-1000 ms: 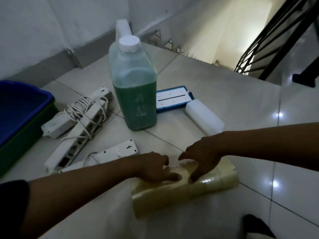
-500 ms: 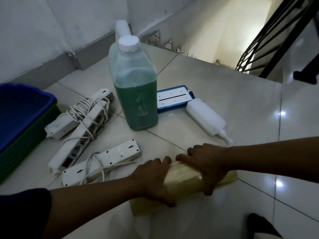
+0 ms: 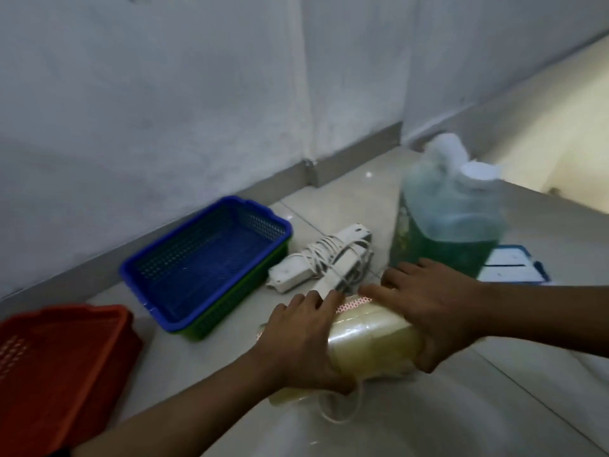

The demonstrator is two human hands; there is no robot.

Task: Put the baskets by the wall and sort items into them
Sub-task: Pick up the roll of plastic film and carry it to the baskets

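Observation:
Both hands hold a stack of clear yellowish tape rolls [image 3: 372,344] above the tiled floor. My left hand [image 3: 296,338] grips its left end and my right hand [image 3: 428,308] grips its right end. A blue basket [image 3: 211,258] nested on a green basket [image 3: 237,305] sits by the wall on the left. A red basket [image 3: 62,367] lies at the lower left. Behind the hands lie white power strips [image 3: 326,262] wound in their cords. A jug of green liquid [image 3: 445,225] with a white cap stands at the right.
A blue-edged white box [image 3: 514,265] lies behind my right forearm. The grey wall [image 3: 164,110] with its skirting runs along the back. A white cord [image 3: 342,407] hangs below the tape rolls. A stair drop opens at the far right.
The view has swung left, bringing the blue and red baskets into sight. Both hands have closed around the tape rolls and lifted them off the floor toward the left.

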